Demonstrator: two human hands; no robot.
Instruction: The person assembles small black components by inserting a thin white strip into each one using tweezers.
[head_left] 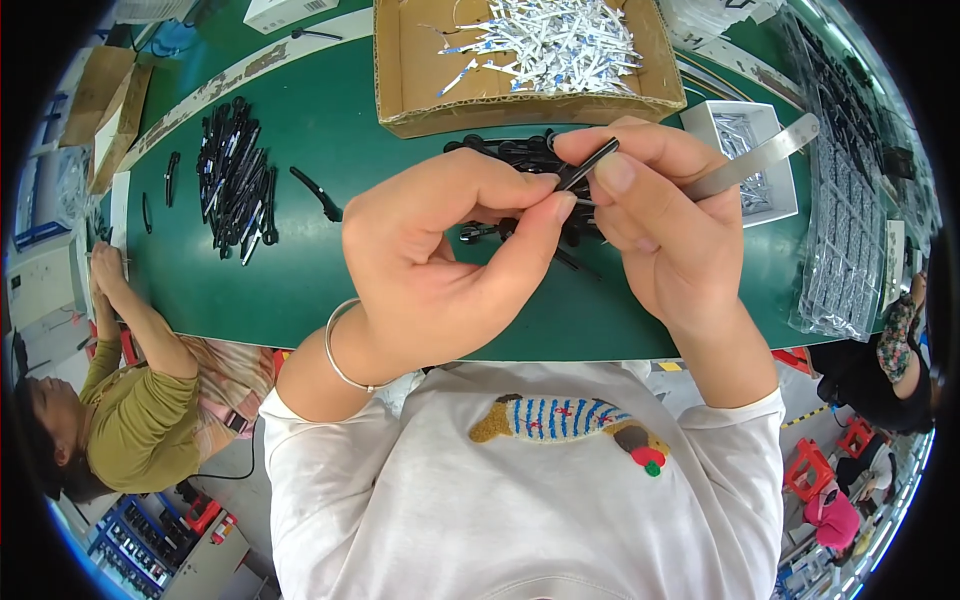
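In front of my chest both hands meet at a slim black rod-shaped part [588,163], which is tilted up to the right. My left hand [450,250] pinches its lower end between thumb and forefinger. At the upper end, the thumb and forefinger of my right hand [675,205] press on it. A pair of silver metal tweezers [757,160] also lies in my right hand, its rounded back end sticking out to the right. A thin metal tip shows just below the black part. Behind my hands, a pile of black parts [500,150] is partly hidden.
A cardboard box [430,120] of white and blue paper strips stands at the back of the green table [320,290]. Right of it is a white box [785,200] of small silver pieces, beside stacked clear trays [840,230]. More black parts [235,180] lie left. A co-worker sits far left.
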